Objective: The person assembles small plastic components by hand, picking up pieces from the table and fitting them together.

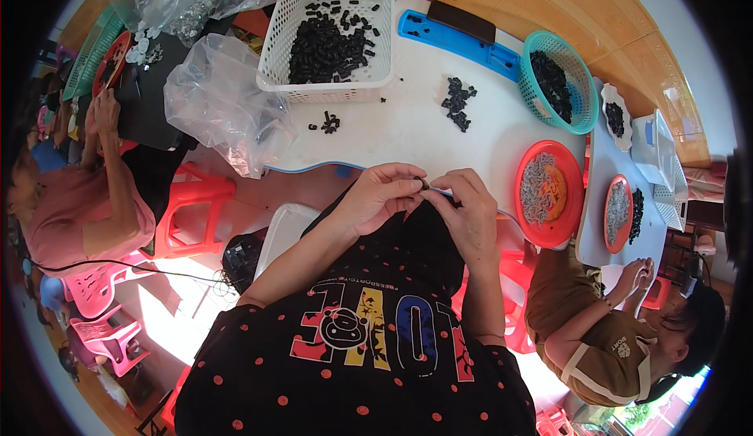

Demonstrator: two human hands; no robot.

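Observation:
My left hand [380, 199] is closed, pinching a small black piece [423, 183] between thumb and fingertips, in front of the table's near edge. My right hand [469, 207] meets it from the other side, its thumb and forefinger closed at the same piece. Fingers cover most of the piece, so its exact shape cannot be told. Beyond my hands, a loose heap of small black parts [458, 104] lies on the white table [376, 139]. A smaller group of similar parts [330, 122] lies farther left. To my right, a red plate [565, 233] holds many small silvery pieces.
A white perforated basket [325, 91] of black parts stands at the back, beside a crumpled clear bag [208, 95]. Farther right are a blue tray [471, 53] and a green basket [582, 118]. People sit working at both sides; red stools [188, 208] stand at left.

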